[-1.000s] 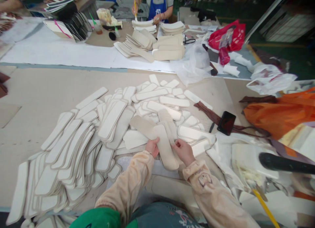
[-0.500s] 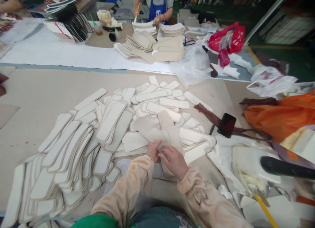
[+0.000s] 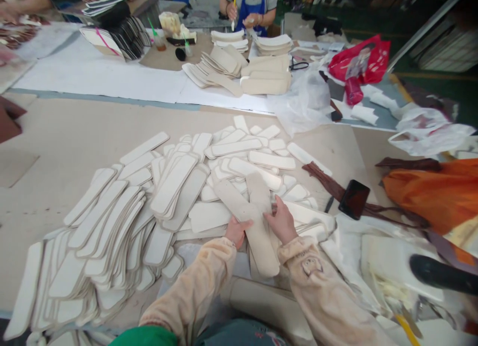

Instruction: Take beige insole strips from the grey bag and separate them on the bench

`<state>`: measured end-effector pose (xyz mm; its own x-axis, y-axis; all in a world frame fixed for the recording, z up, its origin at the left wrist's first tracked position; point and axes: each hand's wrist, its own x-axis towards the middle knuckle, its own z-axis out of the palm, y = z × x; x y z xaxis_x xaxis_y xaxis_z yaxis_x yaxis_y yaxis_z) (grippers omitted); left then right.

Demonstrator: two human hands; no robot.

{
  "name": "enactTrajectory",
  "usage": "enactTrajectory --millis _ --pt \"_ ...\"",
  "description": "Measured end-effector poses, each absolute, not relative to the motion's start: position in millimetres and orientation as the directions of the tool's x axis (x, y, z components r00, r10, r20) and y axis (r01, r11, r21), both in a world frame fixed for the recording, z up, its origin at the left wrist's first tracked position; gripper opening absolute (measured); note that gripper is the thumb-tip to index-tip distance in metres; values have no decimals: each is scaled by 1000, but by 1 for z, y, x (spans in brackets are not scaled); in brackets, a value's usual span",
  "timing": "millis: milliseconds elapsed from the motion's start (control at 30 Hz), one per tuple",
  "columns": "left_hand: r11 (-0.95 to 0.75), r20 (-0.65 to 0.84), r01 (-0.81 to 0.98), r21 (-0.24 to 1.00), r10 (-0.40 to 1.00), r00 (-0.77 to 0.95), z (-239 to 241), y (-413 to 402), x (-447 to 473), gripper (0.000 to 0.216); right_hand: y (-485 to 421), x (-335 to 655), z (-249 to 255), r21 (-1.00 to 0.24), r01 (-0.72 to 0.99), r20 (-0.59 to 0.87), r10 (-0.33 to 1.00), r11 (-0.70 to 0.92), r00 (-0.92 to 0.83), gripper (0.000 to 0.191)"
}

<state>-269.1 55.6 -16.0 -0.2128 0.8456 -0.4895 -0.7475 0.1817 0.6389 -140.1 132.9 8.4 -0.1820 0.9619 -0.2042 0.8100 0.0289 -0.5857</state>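
Observation:
My left hand (image 3: 238, 231) is closed on a long beige strip with rounded ends (image 3: 263, 249), its thumb lying on top. This strip slants across a second beige strip (image 3: 258, 189) beneath it. At the right edge of that second strip, my right hand (image 3: 283, 220) has its thumb and fingers curled; part of the grip is hidden. Around both hands spreads a large heap of similar cream strips (image 3: 174, 184), with overlapping stacks (image 3: 108, 226) on the left.
A phone (image 3: 354, 199) lies on brown straps at right, near a white container with a black handle (image 3: 444, 274) and a yellow-handled brush (image 3: 407, 330). Across the table, a person in a blue apron (image 3: 251, 10) works behind more strips (image 3: 265, 81). An orange bag (image 3: 433, 191) is at far right.
The strip in my left hand has come into clear view, slanting down to the right. My right hand has moved right, away from my left. The view has shifted slightly.

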Motion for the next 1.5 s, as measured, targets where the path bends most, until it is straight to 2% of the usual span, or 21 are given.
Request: enactTrajectory --millis 100,200,267,367,467,600,900,1133,1333,1500 --pt "215 -481 -728 651 859 -176 -14 55 -268 56 124 -154 4 -756 655 -206 950 -2 -235 66" --pt "244 -504 -714 656 846 -174 -15 54 -267 50 124 -159 4 -824 567 -191 938 7 -290 51" --pt "248 -528 -716 653 827 -195 -18 54 -268 49 136 -155 4 -824 567 -168 962 -18 -214 42" --pt "249 -563 -732 634 798 -216 -22 53 -270 56 169 -145 -2 -845 516 -214 972 -137 -92 49" --pt "257 -578 -736 626 787 -217 -24 53 -272 62 202 -140 -13 -842 475 -351 929 -256 -120 54" --pt "274 -577 -728 628 792 -199 -24 52 -274 62 226 -145 -22 -820 462 -461 869 -339 -180 40" --pt "298 -604 -732 613 774 -191 -27 52 -275 60 223 -156 -10 -874 342 -451 839 -346 -304 31" --pt "318 -610 -750 580 779 -142 -32 50 -276 56 216 -149 -17 -897 287 -395 900 -335 -183 32" --pt "341 -622 -737 583 771 -135 -34 49 -277 52 218 -141 -20 -866 286 -465 872 -410 -156 30" --pt "325 -614 -744 583 777 -141 -31 49 -278 53 231 -145 -16 -789 310 -605 757 -530 -247 21"
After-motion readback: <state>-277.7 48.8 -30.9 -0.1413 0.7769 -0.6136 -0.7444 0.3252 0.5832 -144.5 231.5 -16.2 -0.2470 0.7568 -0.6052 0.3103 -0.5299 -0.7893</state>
